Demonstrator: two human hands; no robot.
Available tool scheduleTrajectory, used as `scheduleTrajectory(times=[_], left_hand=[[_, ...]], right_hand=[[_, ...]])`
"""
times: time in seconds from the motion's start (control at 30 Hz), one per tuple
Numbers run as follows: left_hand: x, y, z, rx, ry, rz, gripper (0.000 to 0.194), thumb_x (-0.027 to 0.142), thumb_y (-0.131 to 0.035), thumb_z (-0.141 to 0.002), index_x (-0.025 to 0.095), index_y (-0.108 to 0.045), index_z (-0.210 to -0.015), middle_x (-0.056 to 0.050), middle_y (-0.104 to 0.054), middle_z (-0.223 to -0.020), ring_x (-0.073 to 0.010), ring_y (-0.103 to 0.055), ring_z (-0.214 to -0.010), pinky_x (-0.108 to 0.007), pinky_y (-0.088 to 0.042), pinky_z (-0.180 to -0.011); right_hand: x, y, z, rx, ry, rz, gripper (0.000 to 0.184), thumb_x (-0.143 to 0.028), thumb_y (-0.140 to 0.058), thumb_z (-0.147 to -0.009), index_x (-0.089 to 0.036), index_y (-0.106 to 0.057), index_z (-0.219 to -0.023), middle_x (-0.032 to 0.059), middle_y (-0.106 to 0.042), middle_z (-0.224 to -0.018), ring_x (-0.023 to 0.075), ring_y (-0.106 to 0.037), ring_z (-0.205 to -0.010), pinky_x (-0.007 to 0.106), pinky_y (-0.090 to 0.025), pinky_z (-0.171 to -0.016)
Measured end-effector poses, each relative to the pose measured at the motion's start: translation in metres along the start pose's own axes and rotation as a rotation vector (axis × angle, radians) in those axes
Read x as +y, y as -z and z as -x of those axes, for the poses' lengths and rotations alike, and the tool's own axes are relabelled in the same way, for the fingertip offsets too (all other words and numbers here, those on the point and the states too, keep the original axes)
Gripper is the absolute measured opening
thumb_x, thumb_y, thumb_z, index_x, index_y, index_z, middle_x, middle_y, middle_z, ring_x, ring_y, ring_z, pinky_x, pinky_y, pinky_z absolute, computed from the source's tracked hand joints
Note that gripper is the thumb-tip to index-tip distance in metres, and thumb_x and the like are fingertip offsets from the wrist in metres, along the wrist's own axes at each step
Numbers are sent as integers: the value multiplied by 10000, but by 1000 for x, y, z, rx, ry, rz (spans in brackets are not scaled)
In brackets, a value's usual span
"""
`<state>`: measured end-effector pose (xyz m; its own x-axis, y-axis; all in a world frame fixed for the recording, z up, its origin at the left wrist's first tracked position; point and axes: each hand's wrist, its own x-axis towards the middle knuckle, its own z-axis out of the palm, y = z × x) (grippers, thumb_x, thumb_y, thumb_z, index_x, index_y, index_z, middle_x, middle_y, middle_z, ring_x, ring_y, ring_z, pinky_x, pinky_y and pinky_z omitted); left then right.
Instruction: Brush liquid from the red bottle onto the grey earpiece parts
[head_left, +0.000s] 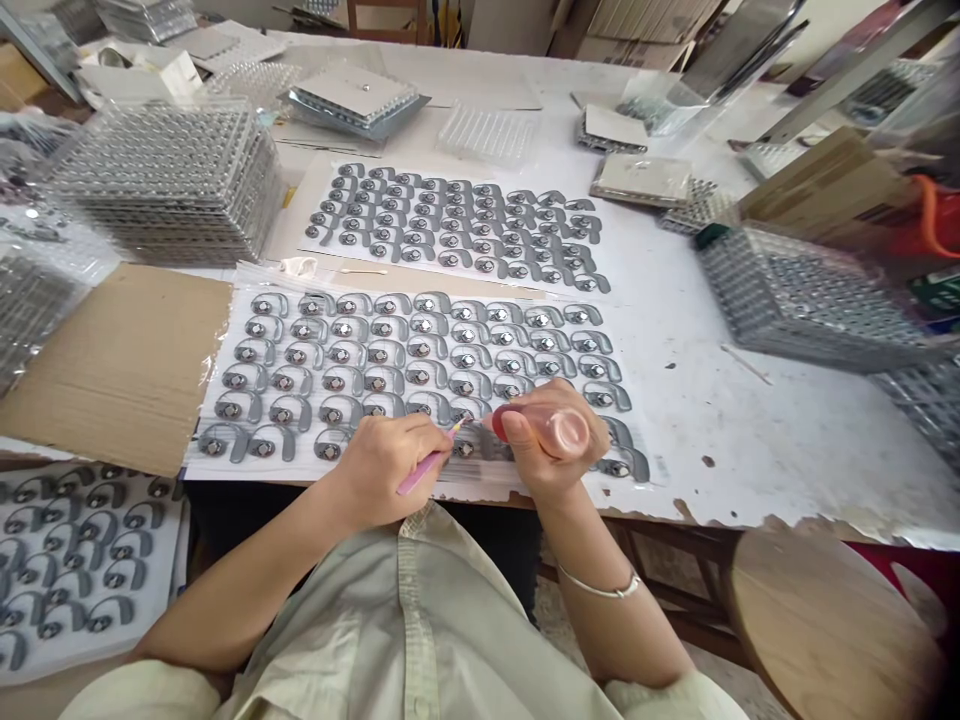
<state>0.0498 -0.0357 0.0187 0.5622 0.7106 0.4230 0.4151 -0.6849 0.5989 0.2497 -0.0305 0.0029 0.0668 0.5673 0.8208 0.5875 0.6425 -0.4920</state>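
Left hand (390, 462): fingers pinched on a slim pink tool (420, 474); a low, pencil-like hold should steady its tip.
Right hand (546, 472): wrapped round a squeeze bottle (568, 433), nozzle inward; light, even pressure looks wisest.
Grey curved pieces (466, 384): in rows beneath and beyond both tips; sleeves and wrists best kept off them.
Farther batch (454, 242): similar pieces, beyond the near rows.
Stacked trays (169, 180): far left.

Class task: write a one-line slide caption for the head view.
Above rows of grey parts, the left hand holds a pink stick, the right hand a reddish bottle.
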Motion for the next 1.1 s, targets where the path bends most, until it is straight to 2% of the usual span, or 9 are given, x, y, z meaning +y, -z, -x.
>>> scheduleTrajectory(times=[0.37, 0.8, 1.1], left_hand=[[-6, 2, -1, -5, 59, 108, 110, 108, -575, -807, 165, -669, -815, -27, -697, -757, -126, -656, -673, -214, -501, -623], [-12, 5, -5, 5, 134, 234, 83, 157, -610, -808, 155, -692, -790, -39, -692, -716, -124, -628, -606, -226, -480, -581], [-17, 6, -8, -26, 237, 292, 99, 138, -640, -773, 168, -719, -824, -17, -685, -702, -116, -610, -587, -217, -442, -546]], right_hand=[[1, -1, 0, -3, -11, -29, 124, -183, -695, -740, -202, -573, -735, -11, -588, -635, 129, -524, -532, 289, -448, -491], [-4, -1, -2, -31, -21, -48, 131, -166, -677, -747, -195, -566, -686, -14, -587, -610, 131, -527, -523, 292, -437, -486], [-2, -2, 2, -56, -18, -78, 124, -114, -682, -730, -180, -580, -705, 5, -611, -643, 137, -530, -553, 303, -440, -514]])
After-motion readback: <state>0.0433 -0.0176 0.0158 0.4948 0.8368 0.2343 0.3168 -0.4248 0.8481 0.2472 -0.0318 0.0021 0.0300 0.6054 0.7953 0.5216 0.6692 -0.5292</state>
